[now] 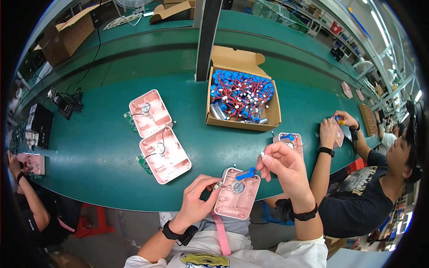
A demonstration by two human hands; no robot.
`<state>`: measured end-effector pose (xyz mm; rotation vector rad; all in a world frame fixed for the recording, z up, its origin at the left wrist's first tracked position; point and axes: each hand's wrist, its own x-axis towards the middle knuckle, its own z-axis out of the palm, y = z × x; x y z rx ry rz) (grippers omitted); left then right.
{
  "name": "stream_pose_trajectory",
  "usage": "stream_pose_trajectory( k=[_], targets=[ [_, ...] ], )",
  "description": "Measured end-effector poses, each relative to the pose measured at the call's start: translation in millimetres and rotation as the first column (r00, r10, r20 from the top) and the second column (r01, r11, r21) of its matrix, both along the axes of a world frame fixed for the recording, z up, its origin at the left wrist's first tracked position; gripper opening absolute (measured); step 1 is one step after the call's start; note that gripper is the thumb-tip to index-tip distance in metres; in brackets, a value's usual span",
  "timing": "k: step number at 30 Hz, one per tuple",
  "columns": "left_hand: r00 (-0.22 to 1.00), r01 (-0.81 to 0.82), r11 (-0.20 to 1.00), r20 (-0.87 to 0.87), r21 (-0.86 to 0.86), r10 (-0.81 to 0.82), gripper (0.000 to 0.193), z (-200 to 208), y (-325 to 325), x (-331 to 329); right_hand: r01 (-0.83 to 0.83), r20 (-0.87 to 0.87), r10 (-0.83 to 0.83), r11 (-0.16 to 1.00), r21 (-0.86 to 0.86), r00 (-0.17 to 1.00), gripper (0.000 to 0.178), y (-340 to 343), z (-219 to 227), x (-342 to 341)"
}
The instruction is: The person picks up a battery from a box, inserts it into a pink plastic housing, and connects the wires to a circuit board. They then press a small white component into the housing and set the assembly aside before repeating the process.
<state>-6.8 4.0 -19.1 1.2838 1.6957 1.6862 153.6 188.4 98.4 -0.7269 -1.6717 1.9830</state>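
A pink plastic housing point(232, 203) with a round metal speaker-like part point(238, 187) inside lies at the near edge of the bench. My left hand point(196, 196) is closed at its left side, thumb and fingers pinching a small circuit board point(218, 185) with thin wires running into the housing. A blue cylindrical battery point(246, 173) rests across the housing's upper part. Above and right of it, my right hand point(286, 167) is raised, pinching a small white connector point(262, 154) between thumb and forefinger. Any wire from this connector is too fine to follow.
Two open pink housings point(172, 163) with circuit boards lie left of centre. An open cardboard box point(243, 126) holds many blue batteries with red wires. Another pink housing point(298, 139) lies beyond my right hand. Co-workers' hands point(330, 132) work at right and far left. A dark post point(208, 40) rises behind.
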Motion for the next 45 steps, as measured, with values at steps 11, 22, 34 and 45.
stream_pose_trajectory(
  k=[11, 22, 34, 45],
  targets=[
    [0.998, -0.023, 1.000, 0.059, -0.015, 0.024, 0.031, -6, -2, 2, -0.306, 0.421, 0.026, 0.728, 0.614, 0.907, 0.010, -59, -13, -16],
    [0.997, -0.055, 0.996, -0.060, 0.066, 0.058, 0.026, -9, -2, 2, -0.264, 0.386, -0.174, 0.483, 0.835, 0.906, 0.014, -81, -43, -26],
    [0.995, -0.083, 0.995, -0.050, 0.050, 0.086, 0.027, -6, -2, 5, -0.266, 0.395, -0.197, 0.474, 0.840, 0.897, 0.014, -89, -40, -27],
    [0.985, -0.091, 0.992, -0.136, 0.086, 0.102, 0.027, -6, -3, 6, -0.300, 0.435, -0.218, 0.462, 0.835, 0.874, 0.012, -91, -40, -31]
  ],
)
